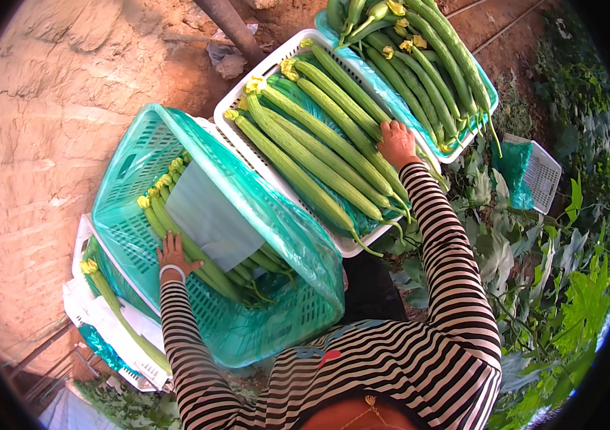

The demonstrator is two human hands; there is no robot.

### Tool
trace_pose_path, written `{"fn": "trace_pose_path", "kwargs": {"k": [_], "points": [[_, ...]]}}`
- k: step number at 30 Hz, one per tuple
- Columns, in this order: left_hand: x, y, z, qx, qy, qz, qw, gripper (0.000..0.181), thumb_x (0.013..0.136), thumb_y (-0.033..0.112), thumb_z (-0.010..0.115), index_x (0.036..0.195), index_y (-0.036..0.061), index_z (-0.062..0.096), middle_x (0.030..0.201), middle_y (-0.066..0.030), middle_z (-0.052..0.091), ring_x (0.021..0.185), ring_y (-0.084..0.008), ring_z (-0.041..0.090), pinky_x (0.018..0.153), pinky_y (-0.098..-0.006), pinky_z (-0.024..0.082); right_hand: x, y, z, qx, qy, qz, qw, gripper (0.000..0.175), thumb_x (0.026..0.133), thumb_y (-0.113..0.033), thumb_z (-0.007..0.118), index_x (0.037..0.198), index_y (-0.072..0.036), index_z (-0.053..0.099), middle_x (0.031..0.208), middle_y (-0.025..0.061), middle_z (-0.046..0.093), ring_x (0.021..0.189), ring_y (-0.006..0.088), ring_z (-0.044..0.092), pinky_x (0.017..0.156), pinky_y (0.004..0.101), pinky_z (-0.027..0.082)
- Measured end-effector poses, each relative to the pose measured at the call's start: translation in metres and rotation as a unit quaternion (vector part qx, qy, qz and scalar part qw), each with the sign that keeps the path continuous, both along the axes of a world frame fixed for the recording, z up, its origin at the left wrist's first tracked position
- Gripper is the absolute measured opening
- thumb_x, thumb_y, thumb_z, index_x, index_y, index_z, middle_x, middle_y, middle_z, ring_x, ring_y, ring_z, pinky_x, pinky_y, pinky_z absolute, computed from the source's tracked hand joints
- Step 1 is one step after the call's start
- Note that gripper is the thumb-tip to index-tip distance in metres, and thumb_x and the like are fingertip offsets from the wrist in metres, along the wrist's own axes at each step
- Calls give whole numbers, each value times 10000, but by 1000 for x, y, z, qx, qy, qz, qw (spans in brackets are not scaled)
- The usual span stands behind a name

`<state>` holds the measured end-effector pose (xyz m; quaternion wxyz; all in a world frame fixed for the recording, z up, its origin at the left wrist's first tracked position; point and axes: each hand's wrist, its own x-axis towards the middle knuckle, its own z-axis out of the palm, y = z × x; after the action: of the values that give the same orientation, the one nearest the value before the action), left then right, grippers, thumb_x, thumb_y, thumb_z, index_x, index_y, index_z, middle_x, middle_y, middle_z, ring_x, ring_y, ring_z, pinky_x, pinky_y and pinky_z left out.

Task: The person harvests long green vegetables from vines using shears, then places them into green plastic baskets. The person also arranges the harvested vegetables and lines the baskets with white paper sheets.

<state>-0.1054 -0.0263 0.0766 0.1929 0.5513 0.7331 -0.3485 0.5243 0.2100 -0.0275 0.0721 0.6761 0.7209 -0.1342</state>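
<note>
My left hand [173, 253] reaches into a plastic crate [305, 317] lined with green film, fingers spread against the luffas [189, 239] inside. Those luffas lie side by side with yellow blossoms at one end, partly covered by a pale sheet [210, 215]. In a white crate [350, 244] to the right lies a row of long green luffas [315, 148] on green film. My right hand [397, 142] has its fingers curled over a luffa [350, 83] near that crate's far right side. The hand hides part of this luffa.
Another white crate [490, 99] at the upper right is heaped with luffas. At the lower left, one luffa [122, 312] lies over a crate with white sheeting. Leafy vines [541, 301] fill the right, with a small white crate [544, 174] among them. An earthen wall [52, 134] borders the left.
</note>
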Motion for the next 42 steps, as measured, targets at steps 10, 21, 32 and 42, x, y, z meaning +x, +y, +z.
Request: {"fn": "trace_pose_path", "kwargs": {"k": [10, 21, 32, 42], "points": [[4, 1, 7, 11, -22, 8, 1000, 1276, 661, 584, 879, 1628, 126, 184, 1711, -133, 112, 1572, -340, 129, 1253, -576, 129, 6, 33, -32, 24, 25, -69, 997, 286, 969, -198, 581, 1186, -13, 550, 1179, 228, 624, 1021, 409, 688, 859, 504, 561], [3, -1, 6, 28, -32, 3, 999, 1254, 667, 573, 881, 1622, 122, 204, 1708, -134, 121, 1571, -335, 133, 1254, -562, 130, 36, 76, 18, -150, 145, 12, 978, 463, 989, -391, 616, 1238, 0, 633, 1174, 226, 696, 1101, 387, 651, 962, 458, 503], [0, 0, 7, 11, -39, 20, 999, 1260, 679, 602, 864, 1634, 136, 188, 1723, -109, 83, 1584, -304, 87, 1269, -541, 101, 18, -40, 210, -248, 575, -116, 771, 524, 1060, -375, 577, 1401, 22, 563, 1091, 17, 713, 839, 40, 556, 700, 208, 424], [-1, 3, 10, -12, -39, 15, 999, 1247, 718, 654, 814, 1648, 142, 159, 1726, -102, 66, 1586, -305, 83, 1265, -549, 106, -234, -124, 330, -201, 712, 41, 672, 633, 877, -319, 777, 1347, -9, 490, 1039, 113, 663, 920, 201, 651, 858, 338, 503]]}}
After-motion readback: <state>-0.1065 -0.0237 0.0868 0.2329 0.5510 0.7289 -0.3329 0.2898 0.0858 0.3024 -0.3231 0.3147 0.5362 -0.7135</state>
